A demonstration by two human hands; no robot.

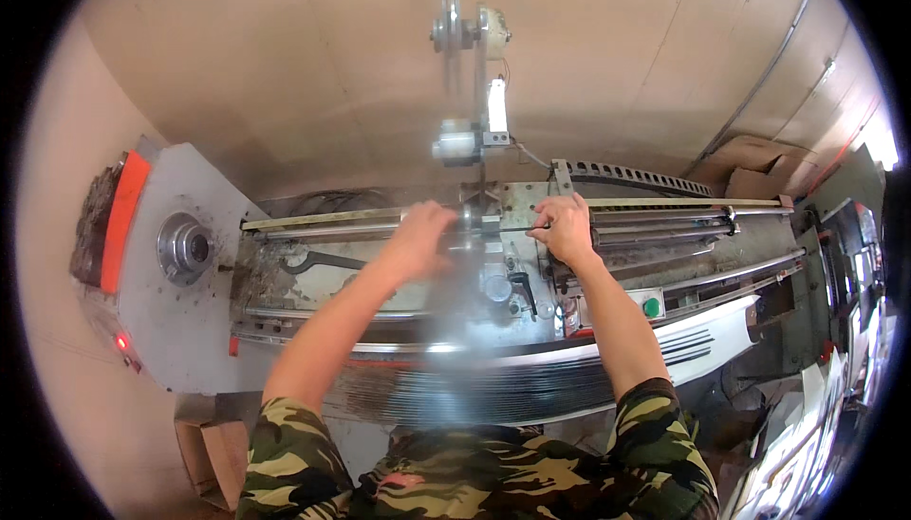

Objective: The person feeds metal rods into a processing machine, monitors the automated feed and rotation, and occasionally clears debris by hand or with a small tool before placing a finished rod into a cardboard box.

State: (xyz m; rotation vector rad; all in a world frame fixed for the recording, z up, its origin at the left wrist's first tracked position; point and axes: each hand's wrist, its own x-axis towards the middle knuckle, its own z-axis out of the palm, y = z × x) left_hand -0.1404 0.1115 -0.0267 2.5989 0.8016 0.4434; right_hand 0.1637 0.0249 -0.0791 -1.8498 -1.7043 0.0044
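At the middle of a long machine bed, my right hand point(567, 229) pinches the end of a thin dark rod point(517, 229). The rod runs left to a small metal block point(491, 226) on the carriage. My left hand point(420, 238) hangs over the bed just left of that block, its fingers smeared by motion, so their grip is hidden. A blurred vertical band, maybe a belt, crosses the view between my hands. Many similar thin dark rods point(503, 389) lie side by side across the machine's front, in front of my body.
A hook spanner point(327, 261) lies on the bed to the left. Left of it stands a grey headstock with a round metal spindle point(185, 247). A green button box point(651, 306) sits below my right forearm. Pulleys point(470, 31) rise at the back. An open cardboard box point(213, 458) stands lower left.
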